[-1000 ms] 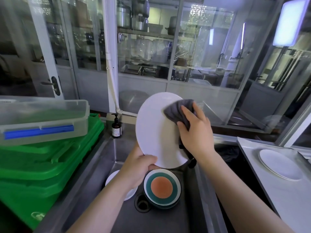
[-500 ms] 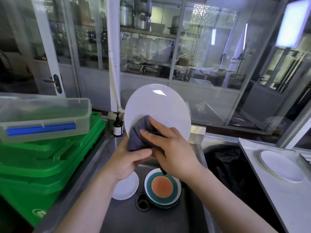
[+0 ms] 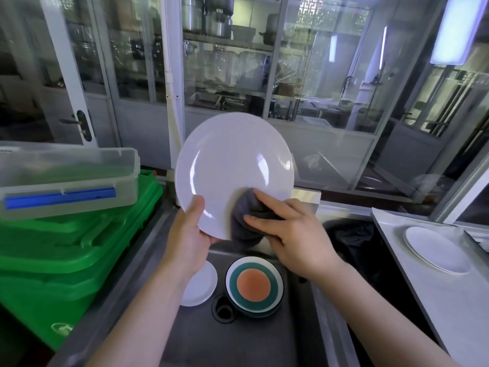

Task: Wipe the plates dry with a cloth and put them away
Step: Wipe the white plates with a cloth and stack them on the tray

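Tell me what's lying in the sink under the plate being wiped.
In the sink: a small white plate, partly hidden by the left hand, and a teal-and-orange plate beside the drain. Whether anything is stacked beneath it is unclear.

Commercial kitchen: steel sink (image 3: 148, 263), big pots (image 3: 206, 14) (behind glass).

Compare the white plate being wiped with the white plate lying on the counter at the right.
The held plate stands nearly upright over the sink, gripped by the left hand, with the grey cloth against it. The counter plate lies flat, with neither hand on it. Both are plain, round and white.
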### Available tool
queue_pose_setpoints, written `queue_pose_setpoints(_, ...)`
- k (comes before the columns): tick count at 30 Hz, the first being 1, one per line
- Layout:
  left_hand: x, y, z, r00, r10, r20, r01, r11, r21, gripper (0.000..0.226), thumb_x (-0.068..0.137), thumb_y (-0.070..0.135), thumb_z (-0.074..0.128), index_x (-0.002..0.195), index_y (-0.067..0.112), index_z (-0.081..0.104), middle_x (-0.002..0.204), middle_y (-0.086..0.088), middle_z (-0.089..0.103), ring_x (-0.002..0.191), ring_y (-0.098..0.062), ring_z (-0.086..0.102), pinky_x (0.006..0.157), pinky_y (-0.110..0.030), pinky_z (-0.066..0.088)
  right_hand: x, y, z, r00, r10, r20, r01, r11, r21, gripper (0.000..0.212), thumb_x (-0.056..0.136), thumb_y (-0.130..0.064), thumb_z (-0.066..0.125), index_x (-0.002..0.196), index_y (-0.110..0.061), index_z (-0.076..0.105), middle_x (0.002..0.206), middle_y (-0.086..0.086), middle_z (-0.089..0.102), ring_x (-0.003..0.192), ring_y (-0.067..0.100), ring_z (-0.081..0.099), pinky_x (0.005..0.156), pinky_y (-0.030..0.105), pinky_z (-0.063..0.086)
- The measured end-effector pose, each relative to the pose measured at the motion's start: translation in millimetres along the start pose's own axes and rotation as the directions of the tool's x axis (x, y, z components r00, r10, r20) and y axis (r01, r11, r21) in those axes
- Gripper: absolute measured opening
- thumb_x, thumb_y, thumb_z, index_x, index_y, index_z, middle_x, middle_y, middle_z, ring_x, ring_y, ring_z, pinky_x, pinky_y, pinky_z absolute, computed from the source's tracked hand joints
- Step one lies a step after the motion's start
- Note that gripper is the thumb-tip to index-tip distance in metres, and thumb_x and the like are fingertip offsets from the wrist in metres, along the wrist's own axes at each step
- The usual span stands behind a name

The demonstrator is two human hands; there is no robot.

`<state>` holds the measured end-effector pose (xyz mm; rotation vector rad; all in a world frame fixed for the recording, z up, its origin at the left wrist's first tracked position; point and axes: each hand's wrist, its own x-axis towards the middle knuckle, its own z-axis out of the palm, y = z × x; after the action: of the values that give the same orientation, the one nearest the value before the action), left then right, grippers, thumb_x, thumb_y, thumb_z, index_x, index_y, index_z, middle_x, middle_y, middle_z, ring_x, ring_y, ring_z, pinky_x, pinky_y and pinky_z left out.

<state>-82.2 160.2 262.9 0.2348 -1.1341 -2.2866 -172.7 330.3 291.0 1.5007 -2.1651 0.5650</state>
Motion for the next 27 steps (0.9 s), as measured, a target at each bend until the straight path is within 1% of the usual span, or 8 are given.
queue_pose_setpoints(9,5,8,-6,0.985,0.128,0.114,-0.150,0.966,0.210,0.033,0.086,0.041,0.055,0.116,0.034,0.063,0.119,0.006,0.069,0.112,-0.015,0.063,0.078,-0.031,0.057,-6,31,8,0.929,0.229,-0.291,-0.242,0.970,-0.008,0.050,0.074,0.003,0.075,0.114,-0.026,0.072,0.142,0.005,0.050,0.091,0.035,0.056,0.086,0.037,0.049)
queue_pose_setpoints(14,0,7,0,0.972,0.153,0.177,-0.225,0.820,0.527,0.031,0.075,0.045,0.060,0.105,0.044,0.065,0.110,0.020,0.070,0.110,-0.007,0.062,0.100,-0.038,0.047,3,29,11,0.806,0.531,-0.262,-0.419,0.824,0.381,0.051,0.084,-0.002,0.067,0.129,-0.024,0.061,0.150,-0.003,0.039,0.126,0.014,0.046,0.101,0.016,0.033)
queue_pose_setpoints(16,-5,9,11,0.947,0.168,0.275,-0.311,0.697,0.646,0.033,0.079,0.036,0.055,0.109,0.051,0.055,0.107,0.034,0.064,0.106,0.007,0.057,0.096,-0.017,0.044,9,22,9,0.713,0.668,-0.211,-0.421,0.650,0.633,0.049,0.085,-0.003,0.066,0.129,-0.023,0.059,0.142,-0.007,0.049,0.123,0.002,0.046,0.101,0.009,0.035)
queue_pose_setpoints(18,-8,13,18,0.911,0.150,0.384,-0.402,0.525,0.750,0.036,0.084,0.031,0.048,0.107,0.059,0.046,0.101,0.031,0.064,0.093,0.008,0.056,0.077,-0.002,0.040,14,14,7,0.620,0.782,-0.069,-0.347,0.352,0.869,0.040,0.089,-0.004,0.063,0.121,-0.026,0.058,0.118,-0.008,0.065,0.105,0.007,0.060,0.093,0.024,0.049)
queue_pose_setpoints(20,-8,14,19,0.872,0.145,0.467,-0.488,0.333,0.807,0.035,0.090,0.026,0.048,0.114,0.052,0.045,0.088,0.011,0.067,0.077,-0.009,0.057,0.063,-0.009,0.039,17,8,2,0.586,0.795,0.158,-0.202,-0.046,0.978,0.025,0.094,-0.016,0.058,0.117,-0.026,0.057,0.098,-0.005,0.071,0.082,0.011,0.066,0.074,0.031,0.053)
queue_pose_setpoints(22,-8,14,20,0.840,0.135,0.525,-0.542,0.166,0.824,0.042,0.091,0.013,0.051,0.125,0.036,0.049,0.082,0.005,0.065,0.065,-0.011,0.053,0.057,-0.016,0.036,18,8,-4,0.634,0.698,0.333,-0.061,-0.384,0.921,0.044,0.092,-0.050,0.051,0.124,-0.021,0.058,0.110,0.003,0.070,0.097,0.018,0.068,0.084,0.037,0.053)
queue_pose_setpoints(25,-6,17,22,0.786,0.116,0.607,-0.612,0.011,0.791,0.052,0.087,0.005,0.053,0.134,0.027,0.048,0.111,0.005,0.067,0.082,-0.011,0.055,0.060,-0.017,0.034,16,11,-11,0.710,0.582,0.395,-0.076,-0.495,0.866,0.101,0.063,-0.088,0.038,0.132,-0.015,0.054,0.129,0.012,0.062,0.117,0.033,0.060,0.100,0.049,0.044)
queue_pose_setpoints(27,-3,20,22,0.743,0.105,0.661,-0.652,-0.107,0.750,0.049,0.089,0.009,0.050,0.135,0.026,0.046,0.134,0.003,0.058,0.102,-0.024,0.061,0.075,-0.030,0.045,13,10,-15,0.746,0.530,0.403,-0.120,-0.489,0.864,0.107,0.057,-0.089,0.039,0.129,-0.012,0.056,0.127,0.017,0.062,0.115,0.037,0.060,0.098,0.051,0.046)
